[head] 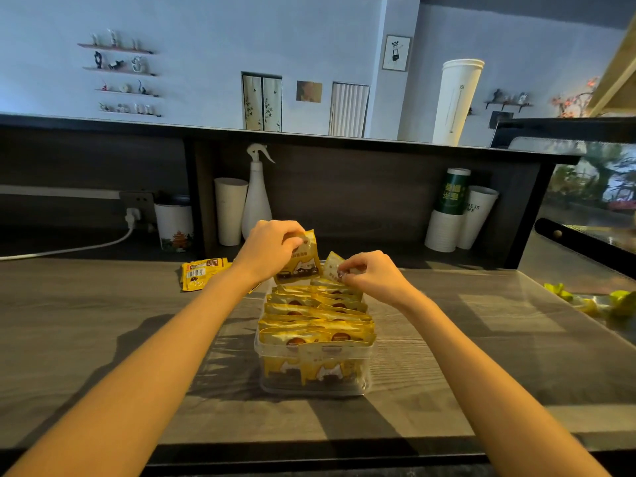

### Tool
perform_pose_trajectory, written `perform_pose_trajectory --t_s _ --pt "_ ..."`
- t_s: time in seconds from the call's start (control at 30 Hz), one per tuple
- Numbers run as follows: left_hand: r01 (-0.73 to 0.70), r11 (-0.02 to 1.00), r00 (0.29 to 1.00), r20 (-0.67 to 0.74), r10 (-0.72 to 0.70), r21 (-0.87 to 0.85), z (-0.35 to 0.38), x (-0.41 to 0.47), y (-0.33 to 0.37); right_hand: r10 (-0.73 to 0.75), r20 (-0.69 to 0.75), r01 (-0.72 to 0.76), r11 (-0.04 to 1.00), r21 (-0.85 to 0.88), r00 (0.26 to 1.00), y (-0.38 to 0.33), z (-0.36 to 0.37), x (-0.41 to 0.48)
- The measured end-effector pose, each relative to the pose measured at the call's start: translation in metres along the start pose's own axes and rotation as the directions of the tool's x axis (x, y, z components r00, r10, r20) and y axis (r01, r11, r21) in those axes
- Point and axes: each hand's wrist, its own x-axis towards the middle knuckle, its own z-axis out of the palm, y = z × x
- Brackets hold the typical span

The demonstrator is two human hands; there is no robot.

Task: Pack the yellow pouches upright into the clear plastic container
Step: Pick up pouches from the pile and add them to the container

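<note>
Head view: a clear rectangular plastic container (265, 382) sits mid-way across a grey wood-grain counter (103, 321), packed front to back w/ rows of upright yellow foil pouches (316, 320). L hand (272, 247) has its fingers curled round the top of a cat-print yellow pouch (303, 263), held upright just over the container's far end. R hand (371, 273) pinches the top of a tilted yellow pouch (332, 265) at the far-right end; its lower part is hidden. Loose flat yellow pouches (201, 271) lie on the counter near the L wrist. A white spray bottle (256, 201) and a tall white paper cup (230, 210) stand at the back.
</note>
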Motion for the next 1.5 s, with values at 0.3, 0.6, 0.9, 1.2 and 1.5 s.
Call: perform_pose_trajectory --t_s 0.3,0.6,0.9,1.2,1.5 --pt "-0.053 0.998 0.935 0.353 0.042 0.021 0.010 -0.001 -0.002 0.017 0.017 -0.017 1.000 0.017 1.000 0.002 0.000 -0.001" --pt "0.009 0.995 0.862 0.504 -0.057 0.097 0.016 -0.008 -0.011 -0.025 -0.094 0.024 1.000 -0.009 0.995 0.005 0.006 0.002" --pt "0.024 1.000 0.859 0.512 -0.026 0.010 0.016 -0.012 -0.013 -0.027 -0.004 0.027 1.000 0.000 1.000 0.001 0.007 0.003" --pt "0.154 0.984 0.923 0.369 -0.113 -0.086 0.018 -0.010 -0.015 0.069 0.073 -0.077 0.991 0.109 0.995 -0.004 0.008 -0.002" --pt "0.110 0.990 0.910 0.411 -0.063 -0.091 0.023 -0.011 -0.010 0.068 0.104 -0.077 0.993 0.085 0.992 -0.005 0.011 -0.004"
